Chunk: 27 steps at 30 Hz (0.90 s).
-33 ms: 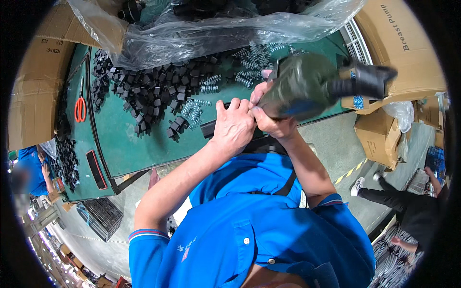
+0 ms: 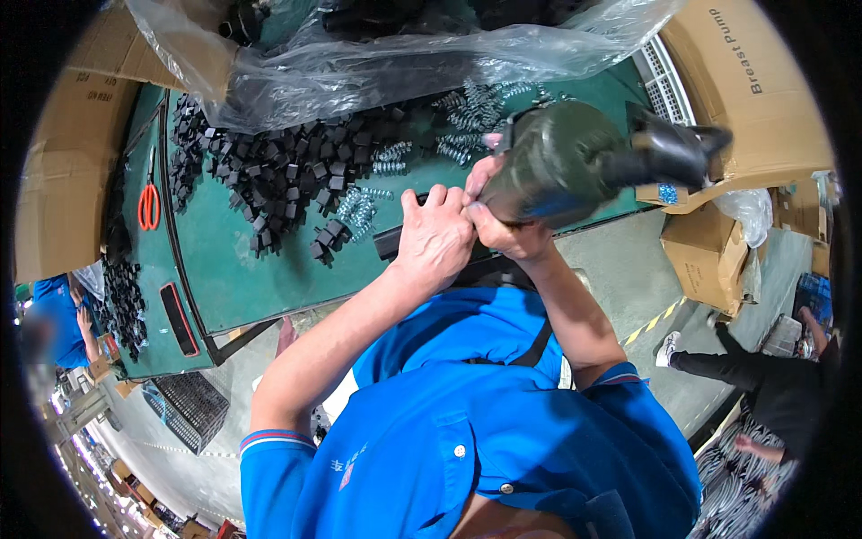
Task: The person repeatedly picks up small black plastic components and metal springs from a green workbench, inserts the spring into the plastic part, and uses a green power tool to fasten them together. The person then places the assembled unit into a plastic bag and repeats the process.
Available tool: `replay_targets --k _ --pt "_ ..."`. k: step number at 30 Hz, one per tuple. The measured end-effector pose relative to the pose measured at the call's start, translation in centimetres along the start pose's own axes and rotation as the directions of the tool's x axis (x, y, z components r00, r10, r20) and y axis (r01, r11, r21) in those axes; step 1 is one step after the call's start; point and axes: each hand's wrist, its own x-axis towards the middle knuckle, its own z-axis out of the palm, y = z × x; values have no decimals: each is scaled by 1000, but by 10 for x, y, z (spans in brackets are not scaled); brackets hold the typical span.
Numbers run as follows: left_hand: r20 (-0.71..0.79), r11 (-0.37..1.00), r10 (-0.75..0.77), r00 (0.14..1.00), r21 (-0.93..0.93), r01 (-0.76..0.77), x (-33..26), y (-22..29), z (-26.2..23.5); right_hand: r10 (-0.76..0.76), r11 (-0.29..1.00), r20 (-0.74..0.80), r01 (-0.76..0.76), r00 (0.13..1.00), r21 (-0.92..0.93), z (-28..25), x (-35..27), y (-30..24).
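1. Working at the green table's [image 2: 260,292] near edge: left hand [image 2: 438,229] curled over 1 black bar [image 2: 388,242], right hand [image 2: 519,238] closed around 1 dark green tool [image 2: 567,162].
2. This bar seems unfinished.
3. Many springs [image 2: 357,212] and black blocks [image 2: 268,199] lie loose, apparently unused.

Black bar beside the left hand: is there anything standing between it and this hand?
Nothing visible does: the left hand partly covers the black bar. The dark green object is to the right, not between them.

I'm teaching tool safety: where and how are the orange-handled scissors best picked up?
Probably by the orange loops of the scissors, left hand coming from the near side: the scissors lie to the person's left, loops toward the body, blades pointing away.
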Motion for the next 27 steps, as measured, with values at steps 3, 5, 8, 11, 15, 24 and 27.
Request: replay_targets --k 3,5,8,11,15,24,27 --pt "13 998 40 999 -44 -40 -1 0 -5 74 959 73 -91 995 268 -7 -1 -2" --pt "-74 989 10 997 -149 -21 -3 -1 -7 15 972 89 -35 996 231 -16 10 -8" --pt "-5 999 -39 999 -25 39 -2 0 -3 94 881 36 -100 995 462 -32 27 -29" --pt "-8 1000 -18 1000 -7 18 2 4 -11 120 739 -229 67 966 670 -64 40 -69" --pt "71 996 -57 996 -62 61 3 5 -22 396 863 -557 -503 730 -46 -133 24 -8" --pt "-80 946 -304 949 -146 290 -94 -1 -116 455 533 -434 -628 777 -567 -186 -16 9" --pt "147 807 -588 795 50 588 -169 -31 -118 382 358 -434 -563 816 -745 -259 -29 42"
